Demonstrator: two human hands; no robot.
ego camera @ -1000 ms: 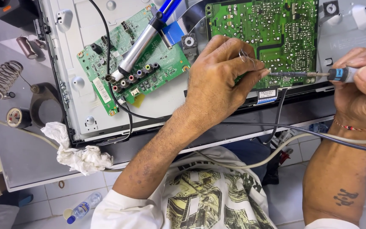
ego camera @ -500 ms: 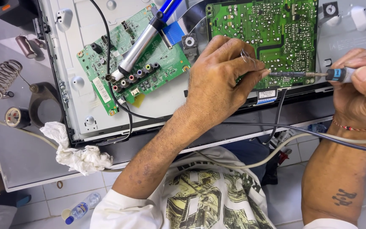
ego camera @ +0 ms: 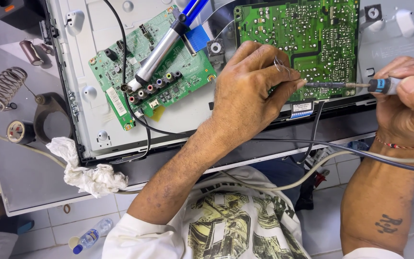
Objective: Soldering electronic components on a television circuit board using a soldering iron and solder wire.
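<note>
My left hand (ego camera: 247, 93) rests on the lower edge of the large green circuit board (ego camera: 312, 33); its fingers (ego camera: 283, 88) are pinched shut on a thin coil of solder wire (ego camera: 280, 64), held just above the board. My right hand (ego camera: 406, 103) comes in from the right edge of view, fingers closed around the handle of the soldering iron (ego camera: 360, 85). The iron lies level, its tip meeting the board right at my left fingertips.

Edges and room: the board sits in the grey metal back panel (ego camera: 92, 57) of an opened flat screen, whose black lower rim runs just under both wrists. The panel reaches close to the near edge of the bench (ego camera: 29, 182). Bare panel shows to the right of the board, above my right hand.

Surroundings: to the left lies a smaller green board (ego camera: 140, 57) with coloured sockets, and a blue and silver desoldering pump (ego camera: 166, 41) lies slantwise across it. A black cable (ego camera: 135, 115) loops over that board. Dark and pale cords (ego camera: 322, 158) cross beneath my forearms. At the bench's left end stand a coiled wire iron stand (ego camera: 1, 86), a small tape roll (ego camera: 17, 130) and a crumpled white rag (ego camera: 89, 175).
</note>
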